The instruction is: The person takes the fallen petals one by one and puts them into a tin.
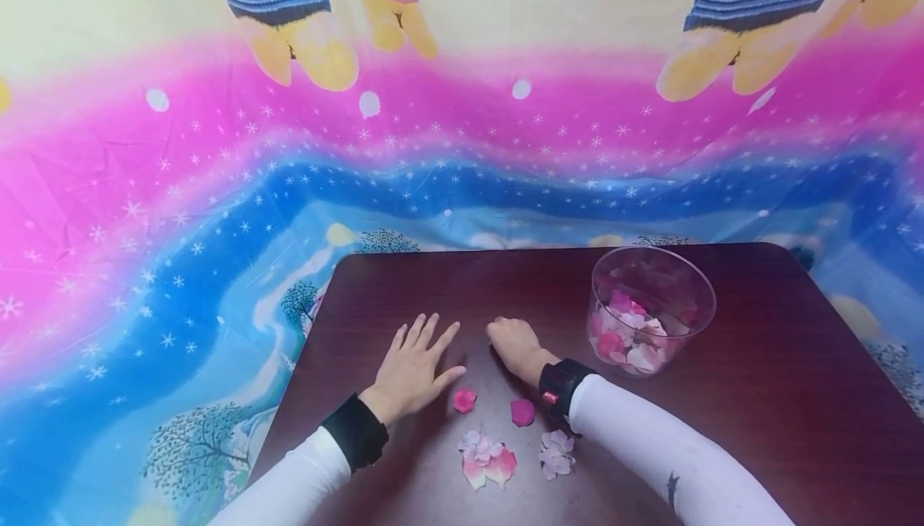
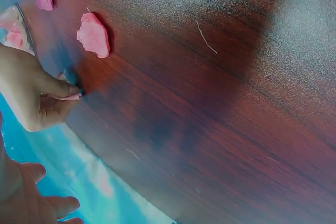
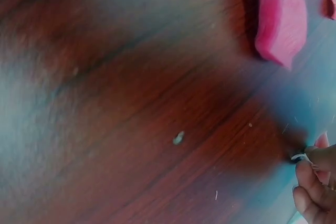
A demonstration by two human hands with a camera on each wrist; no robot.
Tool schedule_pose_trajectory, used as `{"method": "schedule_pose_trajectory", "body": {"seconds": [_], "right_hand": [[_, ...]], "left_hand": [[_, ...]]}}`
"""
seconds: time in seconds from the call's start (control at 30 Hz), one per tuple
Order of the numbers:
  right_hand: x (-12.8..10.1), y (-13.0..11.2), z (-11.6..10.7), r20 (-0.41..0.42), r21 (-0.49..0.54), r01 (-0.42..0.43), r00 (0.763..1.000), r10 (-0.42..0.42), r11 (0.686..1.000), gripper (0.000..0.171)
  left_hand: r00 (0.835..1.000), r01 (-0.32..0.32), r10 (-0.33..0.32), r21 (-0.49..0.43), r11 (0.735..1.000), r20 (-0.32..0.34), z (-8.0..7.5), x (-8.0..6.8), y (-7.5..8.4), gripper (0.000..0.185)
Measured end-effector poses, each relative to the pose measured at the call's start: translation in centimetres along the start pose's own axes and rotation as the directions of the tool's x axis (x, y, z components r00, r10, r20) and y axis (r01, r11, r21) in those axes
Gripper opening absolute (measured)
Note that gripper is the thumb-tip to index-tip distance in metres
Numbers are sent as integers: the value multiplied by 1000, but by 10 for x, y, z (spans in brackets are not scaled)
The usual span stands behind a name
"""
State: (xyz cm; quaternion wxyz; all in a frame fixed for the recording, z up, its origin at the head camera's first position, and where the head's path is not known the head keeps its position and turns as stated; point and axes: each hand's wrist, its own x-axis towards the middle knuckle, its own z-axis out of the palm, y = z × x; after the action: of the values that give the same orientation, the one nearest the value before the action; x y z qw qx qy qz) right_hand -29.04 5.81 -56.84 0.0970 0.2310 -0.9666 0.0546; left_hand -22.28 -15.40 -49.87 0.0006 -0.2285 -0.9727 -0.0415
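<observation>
My left hand [image 1: 411, 370] is spread out with straight fingers over the left part of the dark table, holding nothing. Beside it, my right hand [image 1: 516, 343] pinches a small pink petal [image 2: 71, 97] between thumb and curled fingers, close over the tabletop; most of the petal is hidden by the fingers. A white thread-like bit shows at these fingertips in the right wrist view. Nearer to me lie a coral-pink petal [image 1: 465, 401] and a magenta petal [image 1: 523, 412]. Below them are a cluster of pale and pink-edged petals [image 1: 482, 450] and a pale lilac cluster [image 1: 557, 455].
A clear plastic tub [image 1: 653, 251], partly filled with pink and white petals, stands at the right, beyond my right wrist. Loose threads [image 2: 206, 38] and specks lie on the reddish-brown table [image 1: 794, 366]. A patterned cloth [image 1: 462, 125] hangs behind the table.
</observation>
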Motion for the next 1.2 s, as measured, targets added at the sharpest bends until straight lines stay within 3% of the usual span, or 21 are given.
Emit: {"method": "schedule_pose_trajectory", "body": {"seconds": [0.3, 0.53, 0.87, 1.07, 1.2], "right_hand": [[-7, 2, -14, 47, 158, -108, 994, 102, 981, 21], [-12, 0, -48, 23, 275, -136, 991, 135, 952, 11], [-25, -3, -118, -103, 318, -76, 988, 114, 945, 7], [-38, -2, -139, -148, 305, -30, 986, 78, 952, 7], [-42, -2, -144, -137, 309, -22, 988, 67, 951, 7]], "left_hand": [[1000, -13, 13, -12, 1000, -16, -6, 1, 3, 75], [998, -29, 28, -16, 999, -48, -25, 2, 6, 76], [990, -102, 101, 1, 995, -96, -59, -2, 24, 78], [986, -133, 136, 34, 991, -102, -70, -7, 32, 80], [983, -146, 149, 35, 989, -111, -72, -8, 35, 80]]}}
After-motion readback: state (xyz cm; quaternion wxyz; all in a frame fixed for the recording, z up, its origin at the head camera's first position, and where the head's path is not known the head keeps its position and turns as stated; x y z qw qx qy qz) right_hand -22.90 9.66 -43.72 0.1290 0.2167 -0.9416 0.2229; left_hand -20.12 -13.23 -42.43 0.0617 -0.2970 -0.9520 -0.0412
